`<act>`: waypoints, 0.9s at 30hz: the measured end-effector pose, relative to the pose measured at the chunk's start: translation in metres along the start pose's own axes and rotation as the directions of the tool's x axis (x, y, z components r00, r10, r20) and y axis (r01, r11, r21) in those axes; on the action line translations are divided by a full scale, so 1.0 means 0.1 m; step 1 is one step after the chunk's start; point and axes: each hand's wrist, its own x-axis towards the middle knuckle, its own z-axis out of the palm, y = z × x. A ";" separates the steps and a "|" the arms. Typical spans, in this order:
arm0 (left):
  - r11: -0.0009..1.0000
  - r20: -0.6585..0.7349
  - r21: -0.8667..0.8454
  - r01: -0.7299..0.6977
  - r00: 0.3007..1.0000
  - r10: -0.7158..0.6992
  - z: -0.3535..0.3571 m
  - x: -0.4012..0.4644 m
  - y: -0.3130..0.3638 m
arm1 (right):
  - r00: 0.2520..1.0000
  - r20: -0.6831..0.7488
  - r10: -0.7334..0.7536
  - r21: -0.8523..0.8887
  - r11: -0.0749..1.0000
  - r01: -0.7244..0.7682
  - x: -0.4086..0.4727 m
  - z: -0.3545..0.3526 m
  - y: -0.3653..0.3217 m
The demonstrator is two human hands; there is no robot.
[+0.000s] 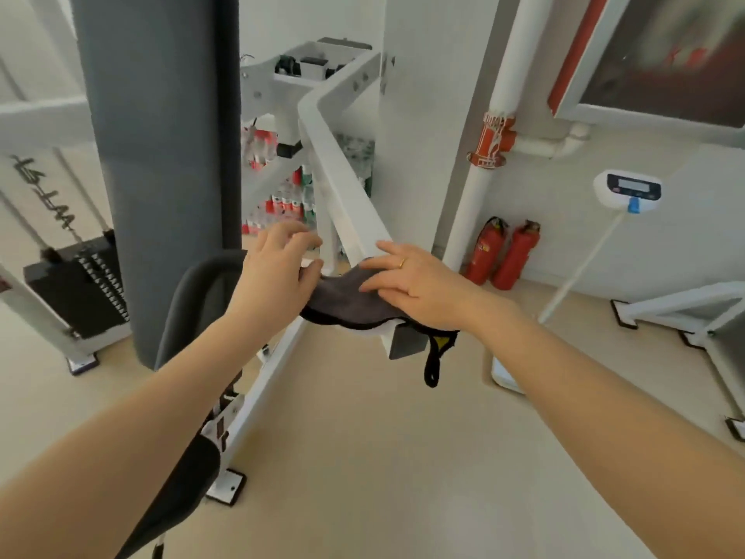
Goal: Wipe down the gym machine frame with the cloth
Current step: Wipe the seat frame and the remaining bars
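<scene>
I see the machine frame [347,183] as white painted metal, smooth with a soft sheen. The cloth [344,296] looks like dark grey matt fabric, soft and napped. The tall grey pad [161,155] has a matt covering. The fire extinguishers [502,254] are glossy red.

left hand [278,272]: apparently pinching | right hand [411,282]: flat, fingers straight
</scene>
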 end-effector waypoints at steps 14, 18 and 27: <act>0.982 0.238 0.099 -0.158 0.962 0.131 0.00 -0.28 -0.15 | 0.996 0.033 0.088 -0.149 0.985 -0.082 0.00 0.31 -0.03; 0.944 0.307 0.144 -0.296 0.920 0.241 0.01 -0.18 -0.23 | 0.965 -0.125 0.231 -0.267 0.929 -0.257 -0.27 0.56 -0.50; 0.922 0.302 0.015 -0.386 0.881 0.364 -0.02 0.01 -0.39 | 0.963 -0.013 0.269 -0.432 0.867 -0.248 0.18 0.43 -0.63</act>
